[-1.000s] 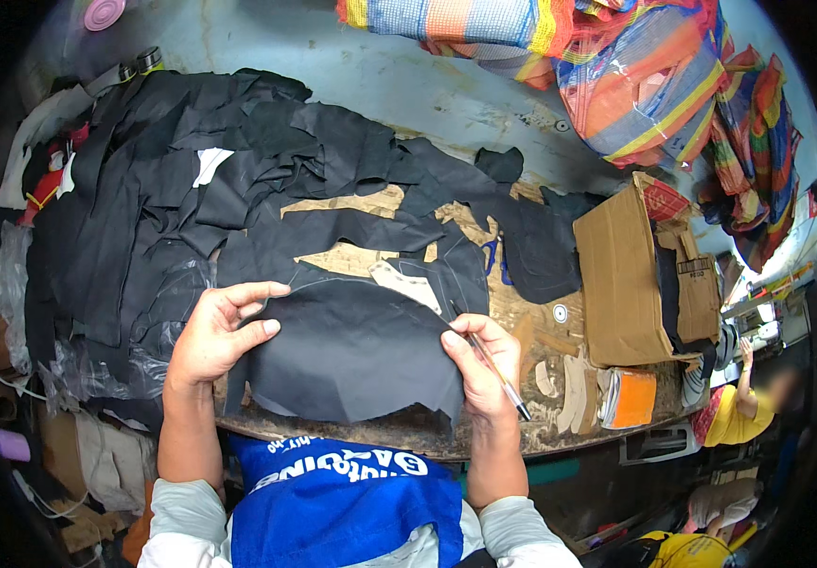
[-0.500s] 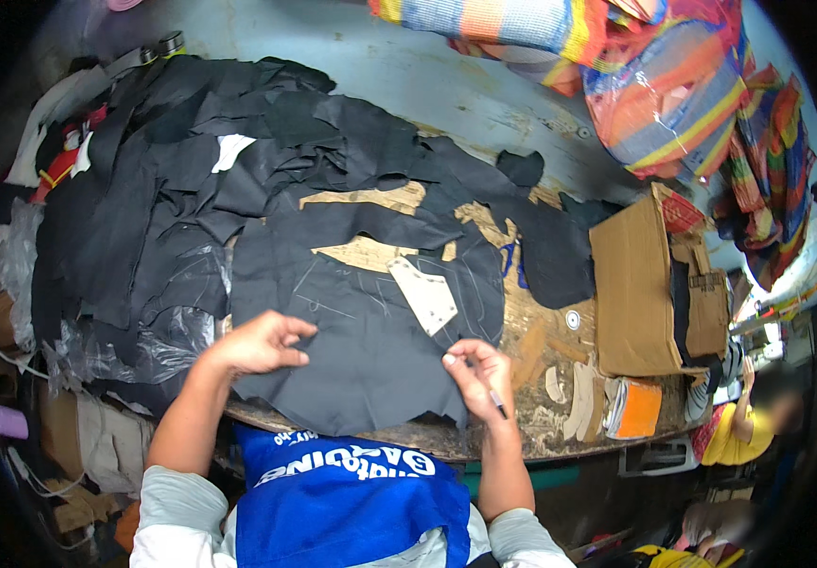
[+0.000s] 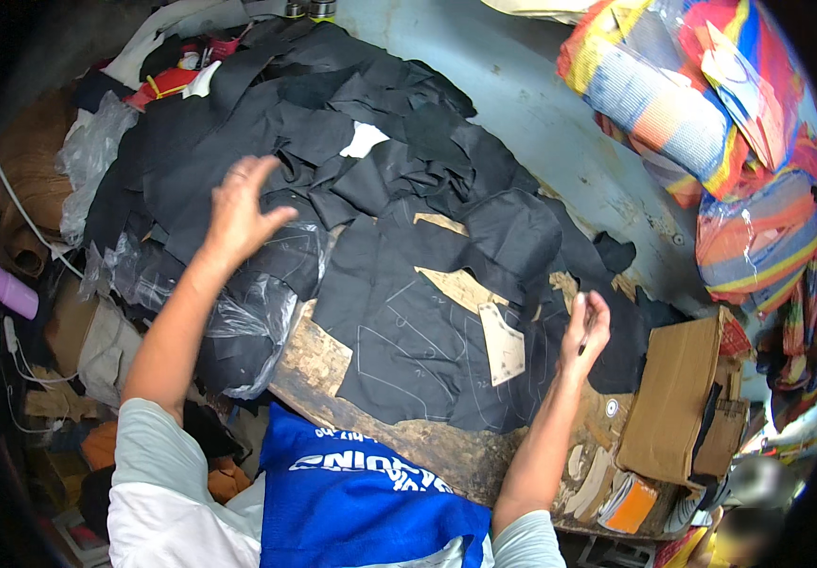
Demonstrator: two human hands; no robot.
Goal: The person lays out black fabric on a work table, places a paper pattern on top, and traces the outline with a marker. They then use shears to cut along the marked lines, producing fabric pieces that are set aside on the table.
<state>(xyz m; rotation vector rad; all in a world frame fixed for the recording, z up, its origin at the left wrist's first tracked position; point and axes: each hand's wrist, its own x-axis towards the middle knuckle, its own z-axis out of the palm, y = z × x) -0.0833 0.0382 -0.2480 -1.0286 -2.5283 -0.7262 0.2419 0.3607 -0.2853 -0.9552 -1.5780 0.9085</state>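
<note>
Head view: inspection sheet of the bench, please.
Surface: worn wooden bench, mostly covered.
Job's things: dark cloth with chalk lines; paper pattern piece lying on it.
Clutter: heap of black cloth pieces, clear plastic wrap, cardboard.
Hands: left hand raised above the heap, fingers spread; right hand lifted over the cloth, fingers curled.
Cables: white cords, far left.
Surroundings: striped bags, right.
</note>
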